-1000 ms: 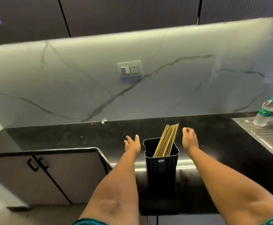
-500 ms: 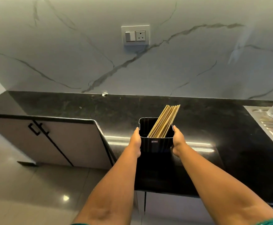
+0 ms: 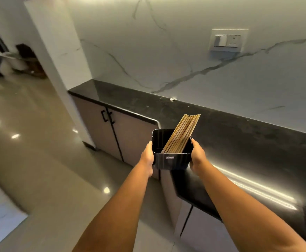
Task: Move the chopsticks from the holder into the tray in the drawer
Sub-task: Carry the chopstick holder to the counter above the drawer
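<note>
A black rectangular holder [image 3: 172, 160] is lifted off the counter, held between both hands in front of the counter's corner. My left hand [image 3: 147, 159] presses its left side and my right hand [image 3: 197, 159] grips its right side. Several wooden chopsticks [image 3: 182, 134] stand bundled in the holder, leaning up and to the right past its rim. No drawer or tray is in view.
The black stone counter [image 3: 239, 142] runs along a white marble wall with a switch plate [image 3: 227, 40]. Beige cabinet doors with black handles [image 3: 106, 116] stand below on the left. Glossy floor [image 3: 30, 142] spreads left; a white pillar [image 3: 57, 42] rises beyond, with blurred dark shapes behind it.
Both hands closed on the holder's sides and lifted it off the counter. The view has swung left, bringing the floor, pillar and cabinets into sight.
</note>
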`<act>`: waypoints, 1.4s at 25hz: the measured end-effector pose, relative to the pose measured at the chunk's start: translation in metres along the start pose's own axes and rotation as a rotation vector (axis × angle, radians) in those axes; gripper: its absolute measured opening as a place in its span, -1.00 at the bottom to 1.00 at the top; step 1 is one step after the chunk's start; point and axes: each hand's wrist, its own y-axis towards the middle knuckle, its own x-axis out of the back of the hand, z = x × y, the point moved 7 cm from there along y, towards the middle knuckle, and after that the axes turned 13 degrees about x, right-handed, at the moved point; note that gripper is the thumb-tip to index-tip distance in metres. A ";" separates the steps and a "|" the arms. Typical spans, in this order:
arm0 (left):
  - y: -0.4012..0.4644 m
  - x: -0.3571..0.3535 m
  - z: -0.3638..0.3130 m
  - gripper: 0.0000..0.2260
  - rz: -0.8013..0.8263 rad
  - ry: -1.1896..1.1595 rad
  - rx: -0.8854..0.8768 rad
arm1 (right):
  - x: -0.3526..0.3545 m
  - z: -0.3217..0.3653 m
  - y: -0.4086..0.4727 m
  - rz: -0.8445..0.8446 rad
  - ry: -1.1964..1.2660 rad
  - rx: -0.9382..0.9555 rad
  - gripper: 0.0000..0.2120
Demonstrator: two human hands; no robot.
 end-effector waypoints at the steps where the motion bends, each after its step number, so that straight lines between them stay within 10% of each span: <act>1: -0.008 0.026 0.002 -0.56 -0.039 -0.030 -0.010 | -0.025 -0.008 -0.008 0.051 -0.002 -0.010 -0.54; 18: -0.461 0.453 0.266 -0.64 -0.870 -0.633 -0.251 | -0.373 -0.230 -0.491 1.092 -0.268 -0.219 -0.55; 35: -0.981 0.534 0.688 -0.60 -1.760 -1.382 -0.322 | -0.382 -0.431 -1.204 2.144 -0.529 -0.523 -0.54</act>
